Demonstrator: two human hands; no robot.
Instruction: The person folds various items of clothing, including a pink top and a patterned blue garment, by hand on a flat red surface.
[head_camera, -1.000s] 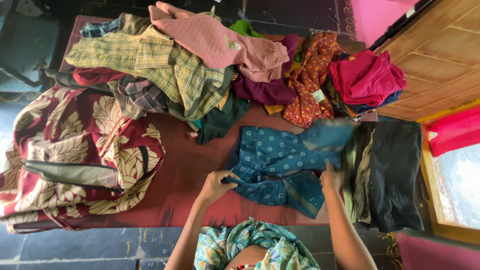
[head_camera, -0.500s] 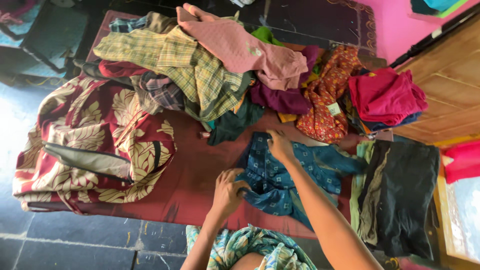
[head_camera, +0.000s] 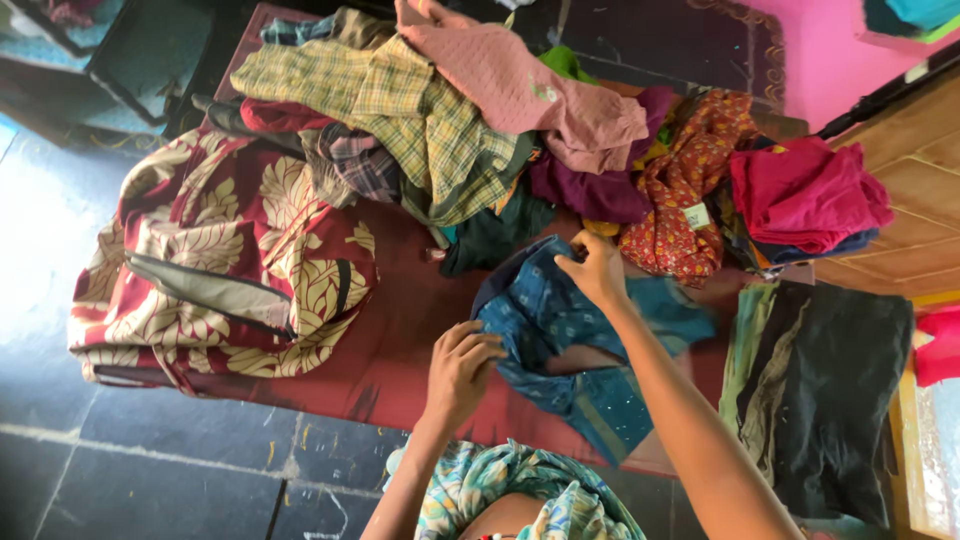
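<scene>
Right now both hands are on the blue patterned garment (head_camera: 560, 330), which lies on the dark red bed (head_camera: 400, 350) and serves as the landmark for everything else. The left hand (head_camera: 462, 370) is closed on the garment's near left edge, fingers curled into the cloth, and the right hand (head_camera: 592, 268) pinches its far edge, just short of the heap. To my eye, the step in hand is smoothing and folding this one piece, and it would go best if each hand kept its edge taut, brought the far edge straight over the near one so the corners meet, and pressed out the bunched middle before letting go; slack cloth will crease, I would guess. Beyond the garment's far side sits one loose heap of clothes: one yellow-green checked shirt (head_camera: 400, 110), one pink quilted top (head_camera: 520, 95), one purple piece (head_camera: 590, 190), one orange-red printed cloth (head_camera: 690, 190), and a few more partly buried that I cannot count. To the far right of the garment is one small stack of folded magenta clothes (head_camera: 805, 195). Directly to its right lies one folded pile in dark grey and olive (head_camera: 830, 400). Well to its left rests one maroon bundle with cream leaf print (head_camera: 230, 270). Two hands, one blue garment between them.
</scene>
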